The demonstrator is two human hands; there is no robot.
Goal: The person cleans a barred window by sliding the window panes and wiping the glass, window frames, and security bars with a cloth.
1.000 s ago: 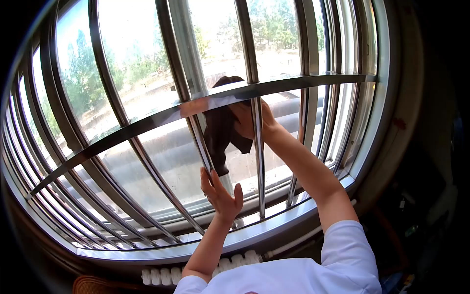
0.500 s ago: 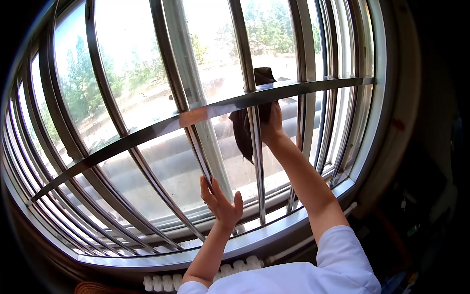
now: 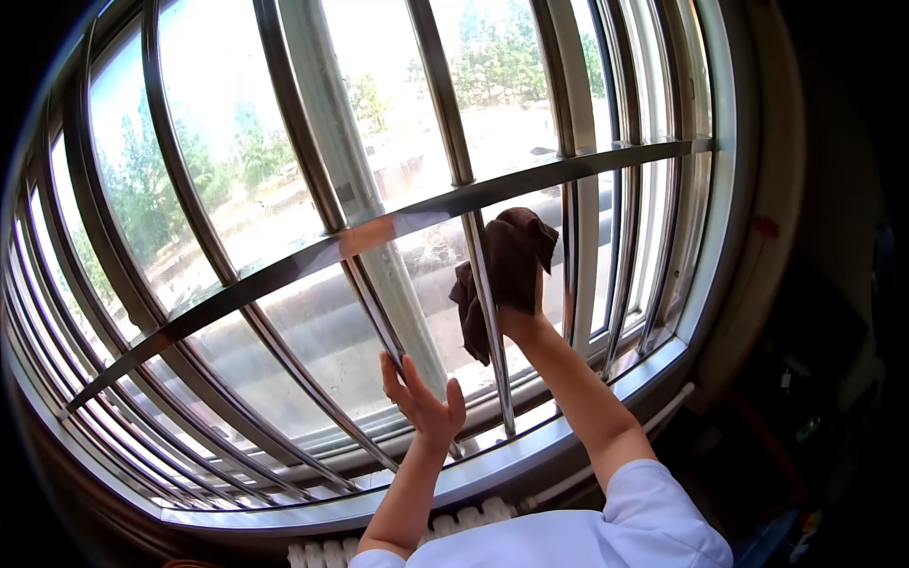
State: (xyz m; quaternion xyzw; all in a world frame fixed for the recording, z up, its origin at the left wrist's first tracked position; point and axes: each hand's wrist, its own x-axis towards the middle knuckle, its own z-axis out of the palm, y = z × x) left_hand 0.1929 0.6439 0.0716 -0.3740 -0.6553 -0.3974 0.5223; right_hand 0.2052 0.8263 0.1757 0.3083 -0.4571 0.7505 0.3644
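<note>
A dark brown cloth (image 3: 514,260) lies over the fingers of my right hand (image 3: 521,320), which reaches between the bars to the window glass (image 3: 431,327). One end of the cloth hangs down on the left, behind a metal bar (image 3: 484,284); my fingers themselves are hidden under it. Lower and to the left, my left hand (image 3: 423,402) is open, its thumb apart from the fingers. Its fingertips rest at another upright bar (image 3: 376,308), and the palm holds nothing.
A flat metal crossbar (image 3: 445,205) spans the upright bars above both hands. Below is the silver window sill frame (image 3: 530,431), with a white radiator (image 3: 464,519) under it. A pale window post (image 3: 402,293) stands behind the bars. Trees (image 3: 502,57) show outside.
My right hand and the cloth have moved down the pane, from crossbar height to below it. My left hand stays at its bar. The view has shifted slightly.
</note>
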